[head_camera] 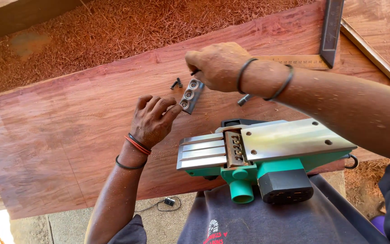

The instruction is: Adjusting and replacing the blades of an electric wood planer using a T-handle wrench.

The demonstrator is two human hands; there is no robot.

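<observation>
Metal is what the small grey blade holder bar with three round screw holes (190,95) is made of, so it looks hard, stiff and light for its size. It lies on the wide red wooden plank (68,122), between the two hands. The left hand (152,119) pinches its near end with thumb and fingertips. The right hand (217,65) is curled shut on a thin dark tool (195,71), with the tip at the bar's far end. The bar is smooth and may be slippery, and one long edge may be sharp, so the flat sides and the ends seem the safest places to hold.

Two small black screws (176,83) lie on the plank just beside the bar and could roll away. A short silver bolt (243,100) lies near the right wrist. A green electric planer with a shiny metal base (267,151) rests upside down on the person's lap, close under the right arm. A metal square ruler (326,40) lies at the plank's far side. Red wood shavings (113,27) cover the ground behind.
</observation>
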